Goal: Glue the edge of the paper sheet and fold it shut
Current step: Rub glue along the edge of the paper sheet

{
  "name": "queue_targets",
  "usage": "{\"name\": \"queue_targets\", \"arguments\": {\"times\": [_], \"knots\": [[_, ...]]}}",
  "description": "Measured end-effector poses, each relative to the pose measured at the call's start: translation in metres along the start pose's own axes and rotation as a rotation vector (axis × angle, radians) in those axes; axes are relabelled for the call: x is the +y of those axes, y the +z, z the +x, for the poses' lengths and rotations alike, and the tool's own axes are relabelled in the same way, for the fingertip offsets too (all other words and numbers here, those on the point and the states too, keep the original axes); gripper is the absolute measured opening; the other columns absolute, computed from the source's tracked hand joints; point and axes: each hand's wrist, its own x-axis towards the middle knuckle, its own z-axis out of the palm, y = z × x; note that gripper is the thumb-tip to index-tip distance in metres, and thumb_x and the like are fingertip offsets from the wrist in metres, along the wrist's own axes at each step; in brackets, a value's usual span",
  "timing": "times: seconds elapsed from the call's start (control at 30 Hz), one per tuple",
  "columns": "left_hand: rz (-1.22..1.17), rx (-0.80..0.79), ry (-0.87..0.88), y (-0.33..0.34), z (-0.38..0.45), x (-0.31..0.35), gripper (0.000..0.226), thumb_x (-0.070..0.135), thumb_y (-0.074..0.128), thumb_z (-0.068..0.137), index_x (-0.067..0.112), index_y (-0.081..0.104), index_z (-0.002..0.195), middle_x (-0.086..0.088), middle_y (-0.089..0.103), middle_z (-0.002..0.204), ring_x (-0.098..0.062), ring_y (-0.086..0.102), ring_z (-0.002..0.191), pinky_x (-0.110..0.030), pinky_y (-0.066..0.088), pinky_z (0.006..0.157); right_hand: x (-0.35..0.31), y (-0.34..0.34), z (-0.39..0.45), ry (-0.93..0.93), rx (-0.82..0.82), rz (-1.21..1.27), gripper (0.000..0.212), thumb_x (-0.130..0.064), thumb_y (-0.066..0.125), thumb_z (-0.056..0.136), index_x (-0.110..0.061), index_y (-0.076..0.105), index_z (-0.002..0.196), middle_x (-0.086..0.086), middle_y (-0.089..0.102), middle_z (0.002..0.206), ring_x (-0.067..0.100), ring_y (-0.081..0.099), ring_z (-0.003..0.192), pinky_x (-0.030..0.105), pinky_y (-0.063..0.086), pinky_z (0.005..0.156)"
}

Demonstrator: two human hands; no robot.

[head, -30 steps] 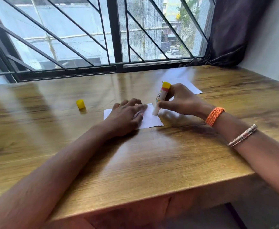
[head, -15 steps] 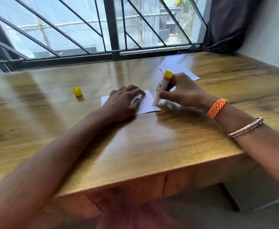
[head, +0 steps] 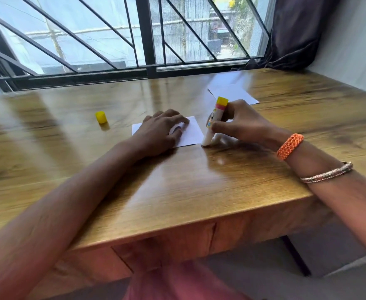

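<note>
The wooden table is carrying everything, and its front edge is sitting nearest to the person.

A little farther in, the left hand is lying flat on the paper sheet. Its fingers are mostly straight and are pressing the sheet down, so this hand is not gripping anything; it is only holding the paper in place. The sheet is lying flat on the table, with its long side running left to right.

Just to the right, the right hand is making its grip around the glue stick, with thumb and fingers curled round the tube. The stick is standing almost upright, leaning a little away from the person. Its white bottom end is touching down at the near right corner of the sheet. Its yellow end is pointing up.

So the right edge of the paper is lying right under the glue stick, and this edge is running from near to far. I think the glue needs to travel along that line, away from the person. The right hand is the closer one for that job. The fold is not yet made.

Farther off to the left, the yellow cap is sitting alone, well apart from the sheet. Behind the right hand, another white paper is lying near the window.
</note>
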Motion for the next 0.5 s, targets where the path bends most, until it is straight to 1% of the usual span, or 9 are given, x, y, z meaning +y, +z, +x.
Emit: {"name": "queue_targets", "arguments": {"times": [0.03,0.1,0.13,0.2,0.23,0.3,0.33,0.4,0.5], "knots": [[0.011,-0.014,0.007,-0.002,0.000,0.001,0.045,0.036,0.033,0.087,0.030,0.051,0.127,0.001,0.046,0.138,-0.025,0.042,0.124,-0.038,0.030,0.098,0.000,-0.001,0.000,0.018,-0.013,0.034,0.026,-0.021,0.068,0.070,0.003,0.068,0.082,0.023,0.070,0.083,0.017,0.062,0.072,0.035,0.050,0.068],[0.050,-0.037,0.012,-0.008,-0.001,0.003,0.040,0.031,0.039,0.092,0.030,0.051,0.130,0.001,0.046,0.137,-0.026,0.043,0.124,-0.038,0.034,0.100,-0.001,-0.005,0.001,0.033,-0.004,0.125,0.005,-0.006,0.066,0.079,-0.005,0.067,0.075,0.005,0.068,0.070,0.003,0.057,0.065,0.020,0.045,0.062],[0.088,-0.044,-0.006,-0.012,-0.002,0.004,0.039,0.031,0.040,0.093,0.030,0.052,0.130,0.001,0.048,0.135,-0.027,0.043,0.123,-0.038,0.037,0.098,0.001,-0.007,0.004,0.035,0.029,0.168,0.011,-0.004,0.064,0.082,-0.010,0.067,0.072,-0.004,0.066,0.064,0.000,0.056,0.061,0.018,0.043,0.061],[0.241,-0.039,-0.086,-0.019,-0.006,0.008,0.035,0.034,0.040,0.093,0.026,0.057,0.122,-0.003,0.051,0.127,-0.029,0.046,0.118,-0.036,0.041,0.084,0.006,-0.010,0.009,0.044,0.104,0.224,0.015,-0.007,0.064,0.084,-0.015,0.066,0.071,-0.011,0.066,0.057,-0.001,0.055,0.059,0.022,0.041,0.061],[0.341,-0.029,-0.131,-0.021,-0.007,0.009,0.035,0.037,0.039,0.093,0.022,0.059,0.117,-0.006,0.052,0.123,-0.030,0.048,0.115,-0.034,0.038,0.076,0.008,-0.011,0.012,0.048,0.130,0.241,0.015,-0.008,0.063,0.085,-0.015,0.066,0.072,-0.013,0.066,0.056,-0.001,0.056,0.059,0.022,0.042,0.062],[0.469,-0.024,-0.209,-0.021,-0.010,0.011,0.039,0.041,0.036,0.094,0.015,0.055,0.115,-0.010,0.052,0.121,-0.032,0.052,0.111,-0.033,0.032,0.071,0.010,-0.008,0.018,0.063,0.150,0.243,0.010,-0.006,0.063,0.086,-0.009,0.066,0.077,-0.012,0.065,0.054,-0.005,0.055,0.054,0.013,0.042,0.057],[0.468,-0.026,-0.249,-0.020,-0.010,0.011,0.042,0.043,0.035,0.095,0.012,0.050,0.120,-0.011,0.050,0.125,-0.034,0.053,0.112,-0.034,0.032,0.071,0.009,-0.005,0.021,0.073,0.152,0.233,0.006,-0.006,0.062,0.086,-0.005,0.066,0.082,-0.010,0.063,0.055,-0.006,0.054,0.051,0.011,0.041,0.053],[0.394,-0.005,-0.321,-0.019,-0.010,0.012,0.048,0.043,0.038,0.094,0.009,0.037,0.129,-0.014,0.044,0.130,-0.036,0.052,0.114,-0.036,0.032,0.070,0.008,0.001,0.027,0.092,0.160,0.226,0.005,-0.007,0.063,0.086,-0.002,0.066,0.086,-0.001,0.060,0.064,-0.004,0.053,0.050,0.014,0.042,0.050],[0.299,0.102,-0.288,-0.020,-0.013,0.012,0.051,0.034,0.050,0.090,0.007,0.029,0.129,-0.015,0.042,0.127,-0.038,0.053,0.107,-0.036,0.034,0.067,0.008,0.011,0.039,0.108,0.143,0.184,0.003,-0.009,0.063,0.085,-0.007,0.064,0.082,0.005,0.059,0.071,0.003,0.053,0.056,0.017,0.041,0.052]]}}
